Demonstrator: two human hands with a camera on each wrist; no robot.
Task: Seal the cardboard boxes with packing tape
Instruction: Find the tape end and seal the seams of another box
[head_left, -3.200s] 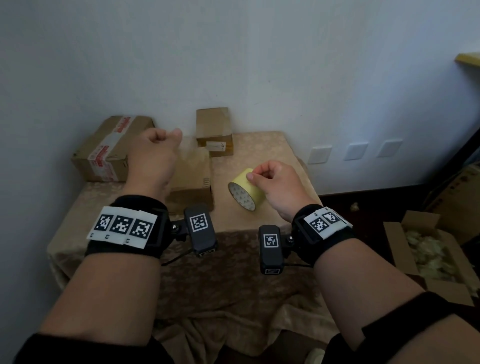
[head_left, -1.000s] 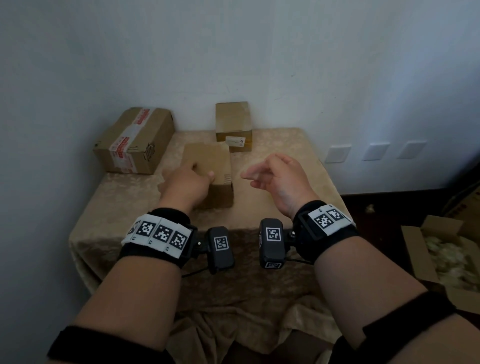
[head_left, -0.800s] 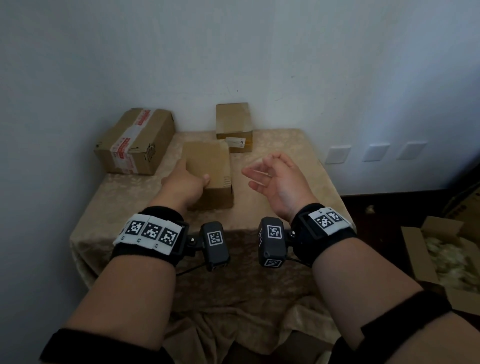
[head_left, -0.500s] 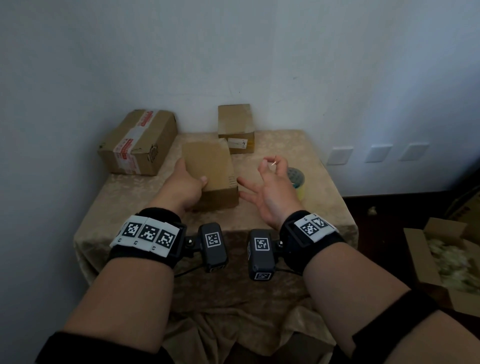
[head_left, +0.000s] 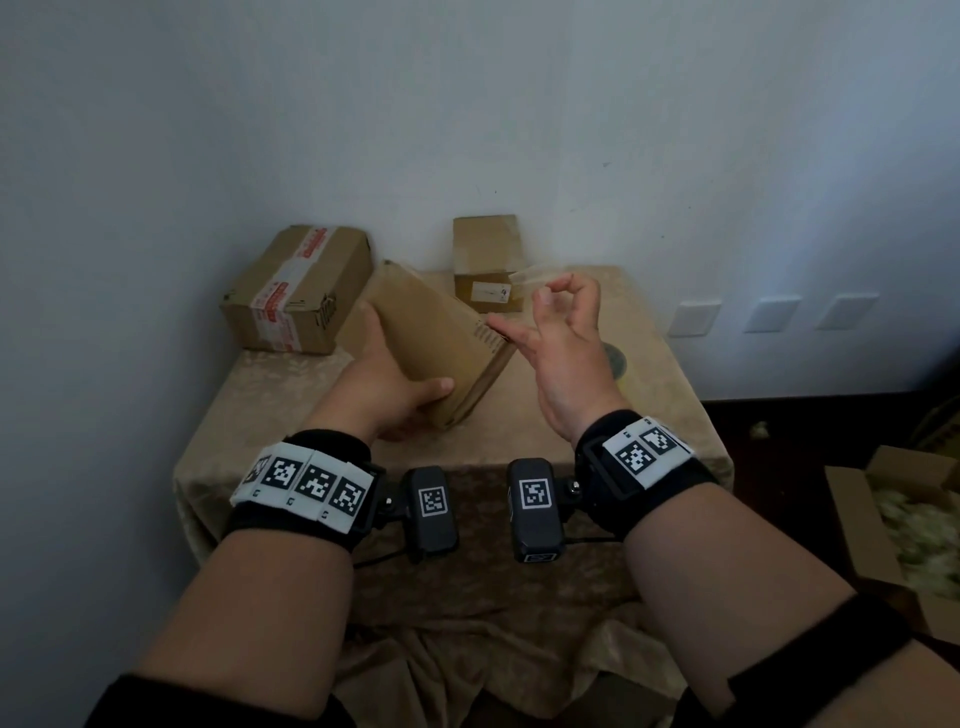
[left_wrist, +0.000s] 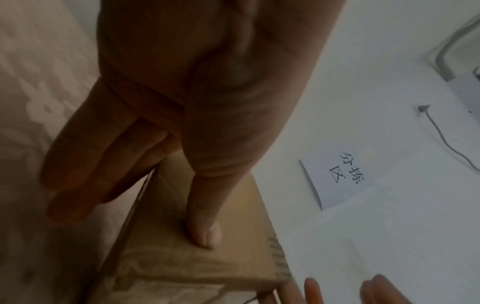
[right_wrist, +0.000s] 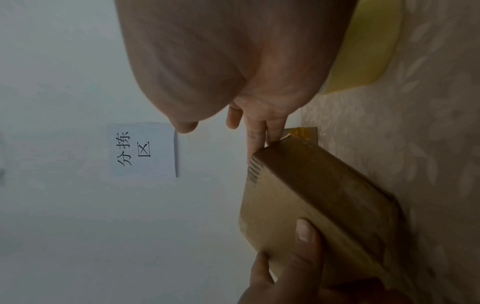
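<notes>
Left hand (head_left: 387, 387) wraps the near-left end of the flat cardboard box (head_left: 439, 340), thumb across the top face, fingers underneath. Box tilted, held clear of the table (head_left: 670, 395), far-left corner raised; long axis runs from the left hand away and up toward the wall

Right hand (head_left: 563, 340) raised just right of the box, palm facing left. Thumb and index tip pinch a strip of clear tape (head_left: 535, 275); the other fingers are straight, reaching to the box's right edge. Right wrist view shows those fingertips (right_wrist: 262, 142) at the box corner, contact looks likely but can't confirm

Tape roll (head_left: 618, 364): one, yellow, lying on the table just behind and right of the right hand, partly hidden by it

Box count on the table: three. The held one, a small box (head_left: 485, 260) beyond the right hand by the wall, and a larger box with red-printed tape (head_left: 298, 291) beyond and left of the left hand. Fourth box, open carton with filler (head_left: 904, 525), on the floor well right of the right forearm
</notes>
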